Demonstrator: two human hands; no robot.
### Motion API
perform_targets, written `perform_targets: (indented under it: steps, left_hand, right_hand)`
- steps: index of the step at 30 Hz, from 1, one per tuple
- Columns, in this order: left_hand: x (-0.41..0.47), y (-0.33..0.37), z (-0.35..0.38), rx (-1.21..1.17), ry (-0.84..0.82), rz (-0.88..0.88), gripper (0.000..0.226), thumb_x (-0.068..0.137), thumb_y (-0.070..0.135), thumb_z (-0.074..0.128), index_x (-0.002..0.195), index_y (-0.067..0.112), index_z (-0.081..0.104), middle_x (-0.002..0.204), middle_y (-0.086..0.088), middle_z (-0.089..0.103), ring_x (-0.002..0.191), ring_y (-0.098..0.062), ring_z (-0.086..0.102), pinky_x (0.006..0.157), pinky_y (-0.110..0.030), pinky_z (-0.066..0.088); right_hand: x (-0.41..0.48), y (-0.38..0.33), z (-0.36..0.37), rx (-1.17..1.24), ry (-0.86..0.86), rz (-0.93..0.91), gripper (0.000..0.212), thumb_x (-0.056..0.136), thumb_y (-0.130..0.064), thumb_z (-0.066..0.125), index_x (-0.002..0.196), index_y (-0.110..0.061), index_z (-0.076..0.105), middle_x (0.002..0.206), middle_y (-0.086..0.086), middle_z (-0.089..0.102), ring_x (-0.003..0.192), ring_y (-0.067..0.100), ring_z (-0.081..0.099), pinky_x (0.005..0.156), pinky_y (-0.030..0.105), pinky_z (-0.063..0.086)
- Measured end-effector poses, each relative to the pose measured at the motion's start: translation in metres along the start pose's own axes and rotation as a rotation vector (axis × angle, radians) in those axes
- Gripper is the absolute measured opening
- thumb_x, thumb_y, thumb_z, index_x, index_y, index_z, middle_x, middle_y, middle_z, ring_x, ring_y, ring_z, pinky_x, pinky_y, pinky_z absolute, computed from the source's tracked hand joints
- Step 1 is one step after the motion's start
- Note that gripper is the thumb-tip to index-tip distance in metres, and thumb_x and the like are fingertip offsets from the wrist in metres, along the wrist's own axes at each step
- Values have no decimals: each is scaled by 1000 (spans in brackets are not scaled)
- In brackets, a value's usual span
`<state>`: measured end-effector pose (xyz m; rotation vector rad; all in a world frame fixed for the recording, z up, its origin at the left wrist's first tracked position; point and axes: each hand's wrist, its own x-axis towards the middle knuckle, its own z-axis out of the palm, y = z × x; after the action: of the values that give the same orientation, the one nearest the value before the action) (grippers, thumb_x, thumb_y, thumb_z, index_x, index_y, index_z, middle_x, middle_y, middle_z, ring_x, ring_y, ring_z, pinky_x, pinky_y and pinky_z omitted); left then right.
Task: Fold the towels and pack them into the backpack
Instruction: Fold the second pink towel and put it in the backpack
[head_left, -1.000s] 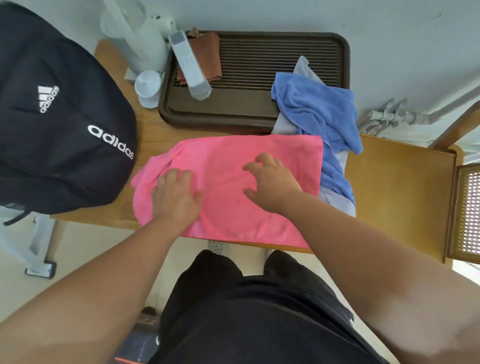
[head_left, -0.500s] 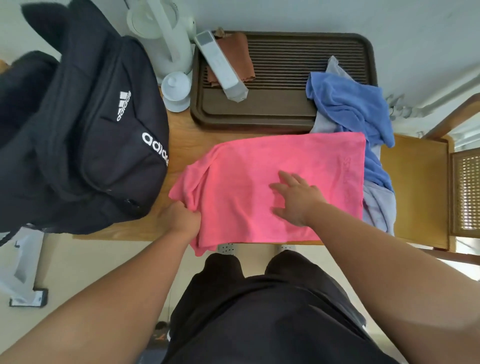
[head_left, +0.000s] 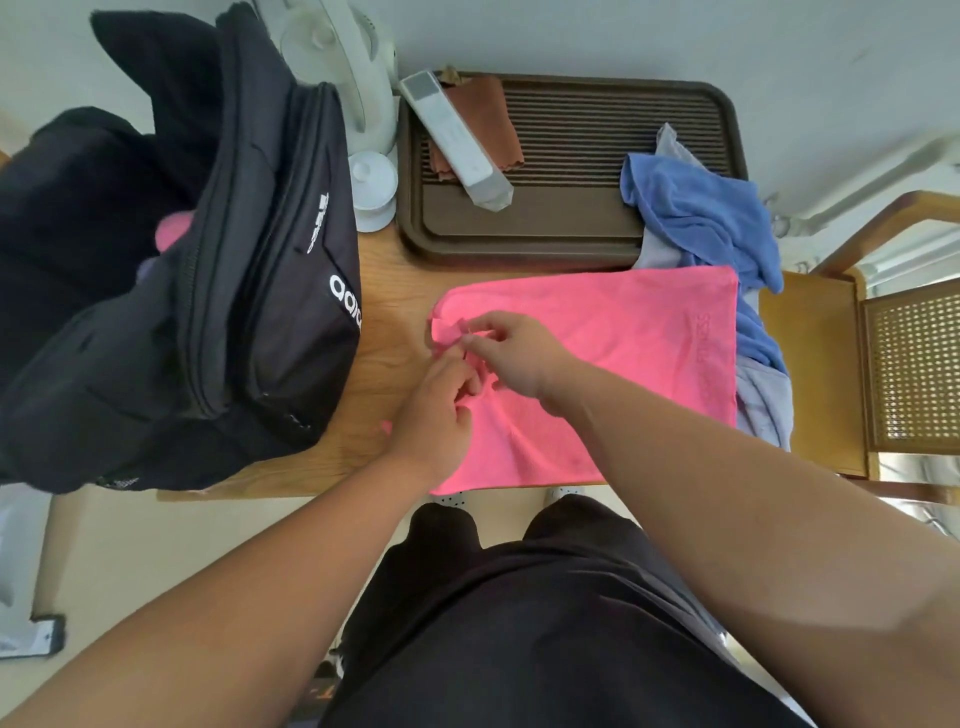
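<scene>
A pink towel (head_left: 613, 358) lies spread on the wooden table (head_left: 387, 291). My left hand (head_left: 436, 415) and my right hand (head_left: 511, 353) meet at its bunched left edge, both pinching the cloth there. The black backpack (head_left: 197, 291) stands open at the left, with something pink (head_left: 169, 234) showing inside. A blue towel (head_left: 711, 223) lies crumpled at the right, over a pale grey towel (head_left: 763, 410) that hangs off the table's right side.
A dark brown slatted tray (head_left: 587, 135) sits at the back with a white remote-like bar (head_left: 454, 140) and a brown cloth (head_left: 488, 119). A white fan base (head_left: 343, 67) and a small white lidded cup (head_left: 371, 187) stand behind the backpack. A wooden chair (head_left: 909, 364) is at the right.
Both hands have moved to the pink towel's left edge and pinch it; earlier the right hand pressed flat on the middle. The view has shifted, showing the open backpack.
</scene>
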<state>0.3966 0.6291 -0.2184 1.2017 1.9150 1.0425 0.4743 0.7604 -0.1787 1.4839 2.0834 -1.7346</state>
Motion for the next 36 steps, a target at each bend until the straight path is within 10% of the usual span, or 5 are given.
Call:
perform_targets:
  steps: [7, 11, 18, 36]
  left_hand:
    - [-6, -11, -1, 16, -122, -44, 30, 80, -16, 53, 90, 11, 62, 115, 20, 59, 97, 9, 54, 82, -4, 37]
    - [-11, -11, -3, 98, -47, -87, 28, 77, -3, 64, 91, 18, 52, 94, 11, 52, 79, -10, 51, 70, -31, 44]
    - [-13, -8, -23, 473, -187, -417, 21, 90, 30, 58, 75, 18, 53, 74, 1, 55, 70, -22, 54, 53, -31, 33]
    - [-28, 46, -70, 337, -6, -570, 20, 68, 26, 58, 84, 14, 61, 81, -6, 65, 77, -30, 64, 67, -39, 55]
  right_hand:
    - [9, 20, 7, -46, 115, 174, 34, 85, -31, 76, 76, 1, 68, 78, 23, 70, 65, 25, 60, 67, 51, 57]
    - [17, 19, 9, -47, 175, 184, 27, 80, -14, 64, 56, -14, 53, 58, 11, 58, 59, 27, 56, 60, 50, 55]
    - [21, -19, -8, 424, 75, 114, 15, 88, -7, 50, 84, -11, 64, 78, 7, 64, 73, 21, 63, 68, 34, 57]
    - [32, -86, -15, 395, -198, 17, 23, 99, -23, 51, 113, -13, 65, 99, 8, 71, 86, 23, 76, 73, 34, 55]
